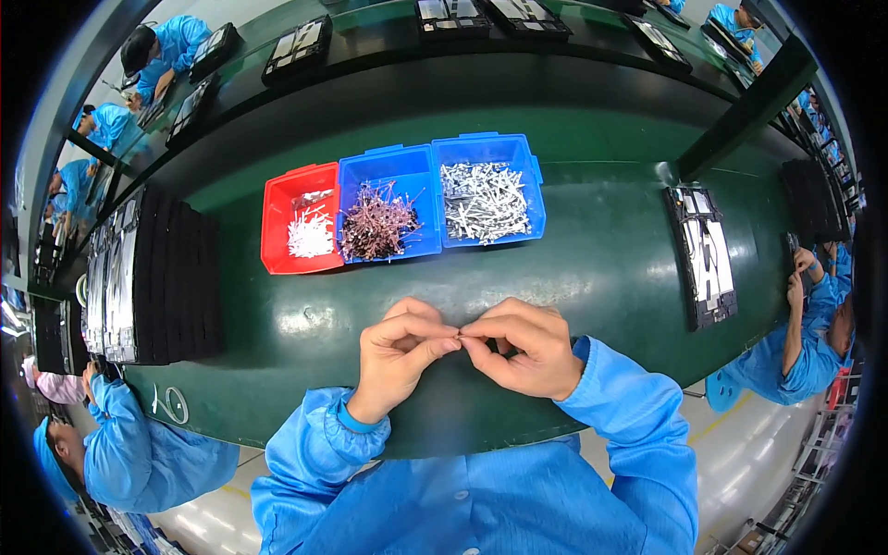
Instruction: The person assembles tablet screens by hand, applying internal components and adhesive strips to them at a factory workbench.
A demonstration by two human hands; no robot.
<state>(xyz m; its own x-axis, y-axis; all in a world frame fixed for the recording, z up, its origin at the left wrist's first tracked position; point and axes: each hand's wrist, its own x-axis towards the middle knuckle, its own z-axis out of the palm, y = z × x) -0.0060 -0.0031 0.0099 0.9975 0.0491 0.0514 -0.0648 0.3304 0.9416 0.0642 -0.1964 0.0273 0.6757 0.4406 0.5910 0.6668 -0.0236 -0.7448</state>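
The left hand (407, 353) and right hand (525, 351) are meeting tip to tip above the green table (597, 250), near its close edge. On each hand, thumb and forefinger are pinching together on a small piece (459, 335), which the fingertips are mostly hiding; its kind cannot be told. Beyond the hands, three bins are standing side by side: a red bin (269, 231) is holding white bits (311, 233), the middle blue bin (387, 165) is holding reddish-brown wires (377, 222), and the right blue bin (481, 148) is holding silvery-white parts (487, 203). A panel (707, 254) is lying well to the right; a stack (171, 277) is standing left.
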